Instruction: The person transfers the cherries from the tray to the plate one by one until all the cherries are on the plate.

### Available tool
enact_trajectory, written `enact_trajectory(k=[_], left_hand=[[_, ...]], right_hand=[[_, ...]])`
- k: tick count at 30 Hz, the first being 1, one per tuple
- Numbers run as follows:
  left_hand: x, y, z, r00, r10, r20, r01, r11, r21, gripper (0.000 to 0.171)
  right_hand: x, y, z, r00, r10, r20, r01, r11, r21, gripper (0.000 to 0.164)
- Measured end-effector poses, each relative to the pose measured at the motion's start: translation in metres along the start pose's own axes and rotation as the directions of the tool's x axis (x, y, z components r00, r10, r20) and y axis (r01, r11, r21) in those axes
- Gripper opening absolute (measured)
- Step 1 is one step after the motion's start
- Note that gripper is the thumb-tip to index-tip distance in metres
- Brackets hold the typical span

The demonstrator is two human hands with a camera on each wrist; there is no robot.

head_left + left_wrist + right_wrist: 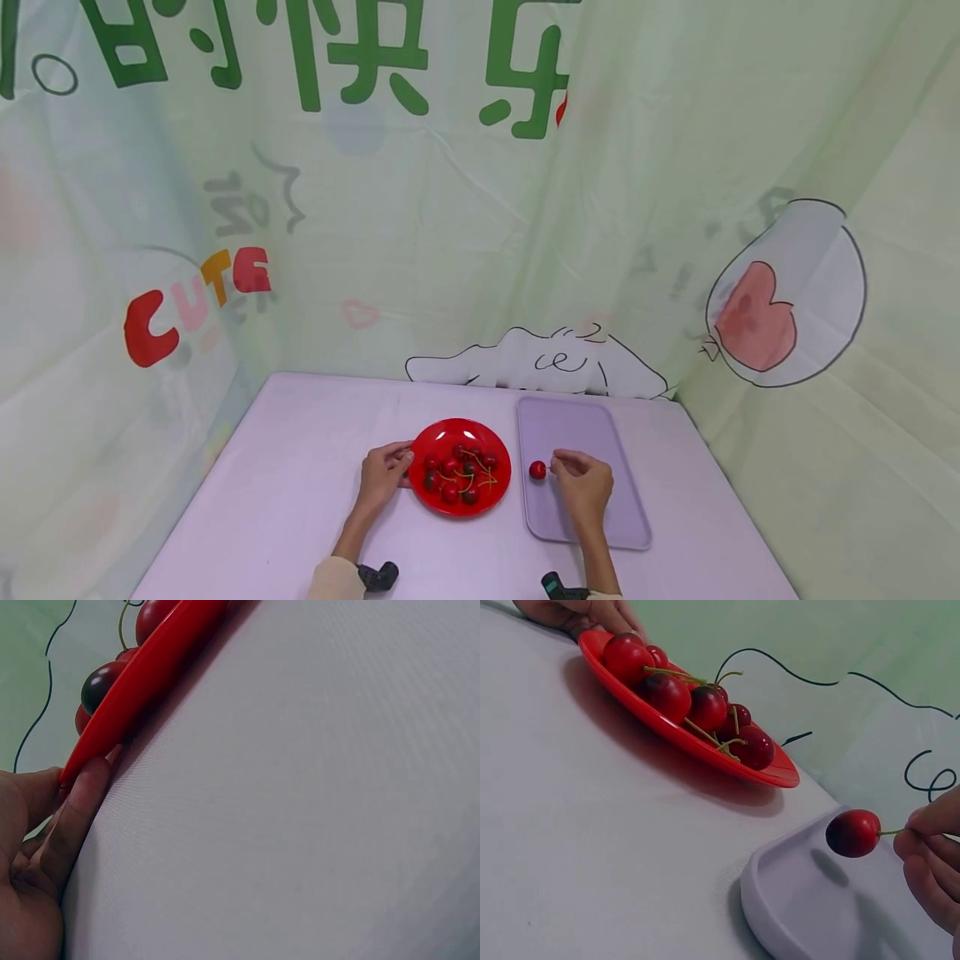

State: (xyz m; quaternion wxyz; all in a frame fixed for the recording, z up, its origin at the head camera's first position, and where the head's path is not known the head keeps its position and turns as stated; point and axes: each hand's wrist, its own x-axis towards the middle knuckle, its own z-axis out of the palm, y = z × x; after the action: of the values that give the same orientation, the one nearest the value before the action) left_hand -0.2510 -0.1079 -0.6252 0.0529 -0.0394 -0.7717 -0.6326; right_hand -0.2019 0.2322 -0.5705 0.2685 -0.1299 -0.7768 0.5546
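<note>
A red plate (457, 510) bears several dark red cherries (450, 492) with green stems. My left hand (381, 477) pinches the plate's left rim, thumb on top and fingers beneath, as the left wrist view shows. In my right hand (585, 490) a single cherry (853, 833) hangs by its stem, pinched between thumb and fingertips. This cherry is above the left part of a pale purple tray (622, 508); its shadow falls on the tray floor, apart from it. No other cherry shows on the visible part of the tray.
Both plate and tray stand on a white-covered table (300, 467), the tray to the plate's right with a narrow gap between. Printed curtains (480, 250) hang behind and along both sides of the table. Dark straps with devices (378, 577) sit on both wrists.
</note>
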Motion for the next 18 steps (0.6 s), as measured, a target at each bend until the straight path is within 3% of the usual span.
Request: enact_trajectory(k=[5, 11, 18], left_hand=[[0.0, -0.0019, 0.0, 1.0, 0.003, 0.002, -0.003, 1.0, 0.006, 0.03], [0.0013, -0.0015, -0.0005, 1.0, 0.001, 0.002, -0.001, 1.0, 0.012, 0.03], [-0.0002, 0.0019, -0.0008, 1.0, 0.001, 0.0, -0.001, 1.0, 0.02, 0.03]], right_hand=[[-0.0021, 0.0029, 0.001, 0.995, 0.097, 0.025, -0.1, 0.983, 0.154, 0.017], [-0.0025, 0.0065, 0.0039, 0.984, 0.172, 0.049, -0.179, 0.938, 0.298, 0.026], [-0.0033, 0.0071, 0.0057, 0.975, 0.218, 0.048, -0.22, 0.909, 0.354, 0.03]])
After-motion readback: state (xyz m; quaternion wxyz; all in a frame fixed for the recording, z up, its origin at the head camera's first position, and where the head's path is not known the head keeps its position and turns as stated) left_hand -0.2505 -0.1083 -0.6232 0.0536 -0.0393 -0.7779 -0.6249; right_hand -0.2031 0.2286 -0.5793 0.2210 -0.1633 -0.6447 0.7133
